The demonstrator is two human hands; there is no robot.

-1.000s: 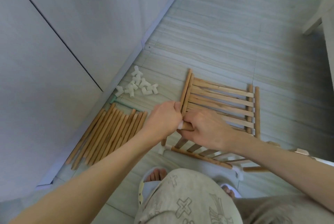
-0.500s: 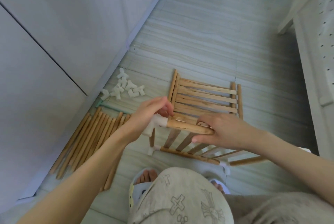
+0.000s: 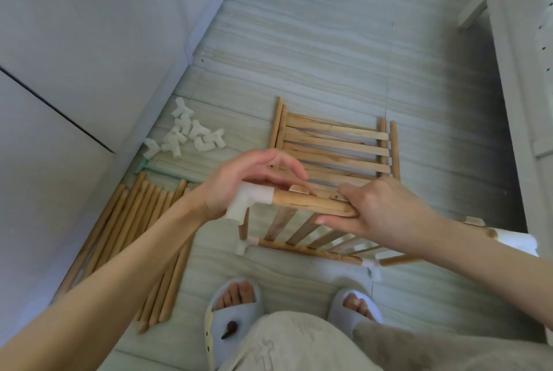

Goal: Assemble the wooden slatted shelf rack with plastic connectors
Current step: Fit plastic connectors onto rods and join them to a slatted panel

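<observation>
- The right hand [image 3: 380, 209] grips the shelf's top rail [image 3: 311, 204], which is held up above the floor in front of the person.
- The left hand [image 3: 248, 182] is spread wide, palm against the white connector [image 3: 251, 201] on the rail's end (fingers arched over, not gripping).
- To seat it well, I'd push straight along the rail, bracing with the right.
- Spare connectors [image 3: 188, 134] and rods [image 3: 134, 239] lie on the floor to the left.
</observation>
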